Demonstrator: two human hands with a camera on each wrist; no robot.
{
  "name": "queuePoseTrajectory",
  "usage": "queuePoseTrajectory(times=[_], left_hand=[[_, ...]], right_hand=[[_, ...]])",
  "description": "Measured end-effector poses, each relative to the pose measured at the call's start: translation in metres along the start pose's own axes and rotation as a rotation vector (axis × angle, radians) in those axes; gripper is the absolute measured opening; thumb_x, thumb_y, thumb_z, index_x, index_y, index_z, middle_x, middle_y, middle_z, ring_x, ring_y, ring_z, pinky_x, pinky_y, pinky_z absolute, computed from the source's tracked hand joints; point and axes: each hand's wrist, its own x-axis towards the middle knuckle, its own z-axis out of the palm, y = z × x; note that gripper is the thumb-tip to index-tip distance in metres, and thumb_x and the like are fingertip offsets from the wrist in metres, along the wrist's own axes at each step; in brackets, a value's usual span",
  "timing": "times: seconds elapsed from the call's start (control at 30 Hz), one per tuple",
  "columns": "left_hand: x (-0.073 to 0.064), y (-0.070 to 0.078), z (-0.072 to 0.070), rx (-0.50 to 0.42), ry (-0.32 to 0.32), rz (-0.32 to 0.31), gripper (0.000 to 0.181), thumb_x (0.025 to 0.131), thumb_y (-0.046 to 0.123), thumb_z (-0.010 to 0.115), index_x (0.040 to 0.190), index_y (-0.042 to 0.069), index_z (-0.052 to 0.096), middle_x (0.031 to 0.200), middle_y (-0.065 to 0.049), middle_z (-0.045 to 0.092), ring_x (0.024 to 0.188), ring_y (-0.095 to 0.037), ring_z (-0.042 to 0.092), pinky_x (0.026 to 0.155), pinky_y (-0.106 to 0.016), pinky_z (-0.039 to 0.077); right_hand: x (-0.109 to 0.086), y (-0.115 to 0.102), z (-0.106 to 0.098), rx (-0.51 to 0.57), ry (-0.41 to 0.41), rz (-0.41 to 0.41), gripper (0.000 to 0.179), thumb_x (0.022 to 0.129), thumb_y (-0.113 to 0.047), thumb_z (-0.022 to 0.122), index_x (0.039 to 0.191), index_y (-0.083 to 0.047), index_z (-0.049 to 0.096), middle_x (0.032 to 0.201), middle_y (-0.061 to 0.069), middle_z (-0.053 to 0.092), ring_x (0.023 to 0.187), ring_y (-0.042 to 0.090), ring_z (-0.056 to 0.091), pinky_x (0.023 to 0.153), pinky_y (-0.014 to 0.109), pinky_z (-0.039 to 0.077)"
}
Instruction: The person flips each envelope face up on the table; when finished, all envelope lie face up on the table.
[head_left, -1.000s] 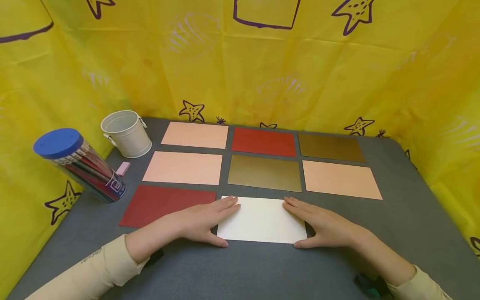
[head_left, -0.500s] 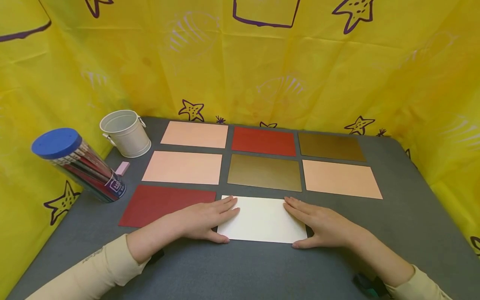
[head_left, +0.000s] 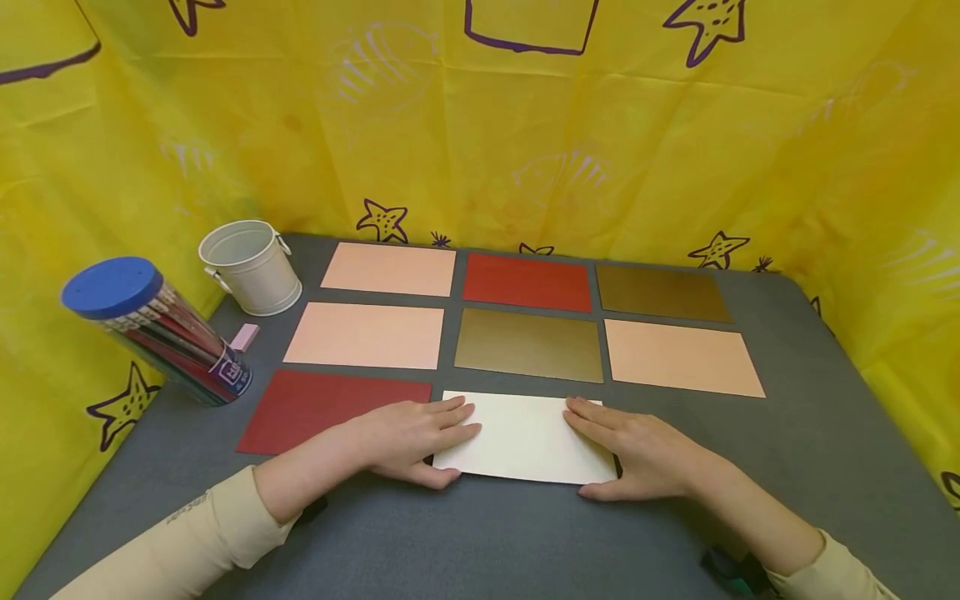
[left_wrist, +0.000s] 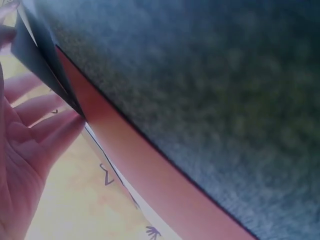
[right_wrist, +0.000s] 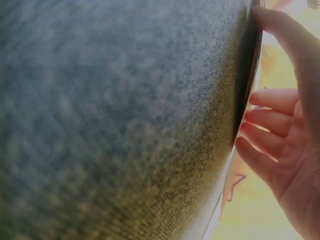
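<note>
A white card (head_left: 525,437) lies at the front middle in the head view, its near edge slightly raised off the dark tabletop. My left hand (head_left: 416,442) holds its left end, fingers on the top face and thumb at the near edge. On the right end, my right hand (head_left: 637,454) grips it likewise, thumb at the near corner. In the left wrist view the card (left_wrist: 42,67) tilts up between thumb and fingers. A dark red card (head_left: 322,408) lies flat just left, partly under my left forearm in the head view.
Behind lie pale peach cards (head_left: 367,335), a bright red card (head_left: 527,283) and olive-gold cards (head_left: 528,344) in rows. To the left stand a blue-lidded pencil tub (head_left: 172,333), a white bucket (head_left: 258,271) and a pink eraser (head_left: 245,337). A yellow cloth (head_left: 480,125) hangs behind.
The white card's near edge has risen slightly, more at the left. My right thumb has slid a little left along that edge. The other things have stayed put.
</note>
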Motion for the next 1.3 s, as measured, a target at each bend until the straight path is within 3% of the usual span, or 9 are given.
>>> queuePoseTrajectory(times=[0.13, 0.37, 0.47, 0.63, 0.73, 0.93, 1.1, 1.3], left_hand=[[-0.001, -0.003, -0.001, 0.035, 0.051, 0.064, 0.056, 0.098, 0.047, 0.048, 0.142, 0.013, 0.052, 0.143, -0.011, 0.05, 0.133, -0.025, 0.047, 0.093, -0.034, 0.051], [-0.003, -0.013, 0.001, 0.066, 0.265, 0.223, 0.046, 0.1, 0.041, 0.05, 0.132, 0.01, 0.062, 0.13, -0.008, 0.062, 0.119, -0.018, 0.059, 0.086, -0.031, 0.054], [-0.005, -0.017, 0.0, 0.024, 0.328, 0.247, 0.042, 0.1, 0.037, 0.052, 0.13, 0.009, 0.064, 0.127, -0.007, 0.064, 0.116, -0.017, 0.061, 0.087, -0.031, 0.054], [-0.005, -0.024, -0.003, -0.154, 0.407, 0.208, 0.036, 0.099, 0.03, 0.058, 0.127, 0.01, 0.066, 0.123, -0.001, 0.066, 0.114, -0.011, 0.062, 0.092, -0.031, 0.051], [-0.004, -0.028, -0.005, -0.246, 0.471, 0.172, 0.031, 0.099, 0.028, 0.058, 0.123, 0.012, 0.069, 0.119, 0.004, 0.068, 0.11, -0.007, 0.063, 0.091, -0.028, 0.051], [0.001, -0.036, -0.007, -0.34, 0.571, 0.161, 0.029, 0.088, 0.014, 0.073, 0.116, 0.013, 0.073, 0.109, 0.006, 0.072, 0.1, -0.003, 0.066, 0.085, -0.024, 0.053], [0.003, -0.041, -0.008, -0.405, 0.622, 0.166, 0.032, 0.081, 0.005, 0.077, 0.113, 0.009, 0.073, 0.105, 0.002, 0.073, 0.097, -0.004, 0.068, 0.083, -0.021, 0.053], [0.006, -0.041, -0.011, -0.538, 0.663, 0.057, 0.026, 0.082, 0.0, 0.076, 0.107, 0.006, 0.075, 0.095, 0.002, 0.074, 0.079, -0.005, 0.067, 0.07, -0.018, 0.053]], right_hand=[[0.001, 0.0, -0.001, 0.017, 0.049, -0.053, 0.077, 0.086, -0.057, 0.064, 0.142, -0.005, 0.05, 0.147, 0.011, 0.046, 0.128, 0.024, 0.051, 0.091, 0.04, 0.052], [0.004, 0.005, -0.004, 0.081, 0.16, -0.171, 0.056, 0.088, -0.04, 0.069, 0.132, -0.006, 0.061, 0.133, 0.009, 0.06, 0.118, 0.021, 0.06, 0.084, 0.038, 0.055], [0.004, 0.008, -0.007, 0.141, 0.218, -0.214, 0.048, 0.088, -0.034, 0.07, 0.128, -0.007, 0.065, 0.127, 0.008, 0.064, 0.108, 0.016, 0.065, 0.077, 0.027, 0.055], [0.007, 0.012, -0.014, 0.272, 0.299, -0.228, 0.034, 0.088, -0.024, 0.073, 0.118, -0.01, 0.071, 0.117, 0.002, 0.069, 0.099, 0.01, 0.068, 0.073, 0.014, 0.05], [0.01, 0.015, -0.018, 0.314, 0.352, -0.209, 0.028, 0.086, -0.014, 0.074, 0.114, -0.012, 0.073, 0.11, -0.002, 0.072, 0.097, 0.011, 0.069, 0.079, 0.018, 0.053], [0.014, 0.022, -0.02, 0.408, 0.401, -0.162, 0.033, 0.08, 0.005, 0.074, 0.109, -0.011, 0.074, 0.104, -0.002, 0.073, 0.092, 0.01, 0.069, 0.078, 0.017, 0.052], [0.018, 0.025, -0.019, 0.42, 0.437, -0.118, 0.035, 0.079, 0.01, 0.073, 0.107, -0.01, 0.075, 0.103, -0.003, 0.073, 0.092, 0.009, 0.069, 0.077, 0.016, 0.052], [0.023, 0.024, -0.024, 0.466, 0.481, -0.022, 0.027, 0.08, 0.008, 0.073, 0.102, -0.008, 0.076, 0.096, -0.002, 0.074, 0.085, 0.008, 0.07, 0.071, 0.017, 0.054]])
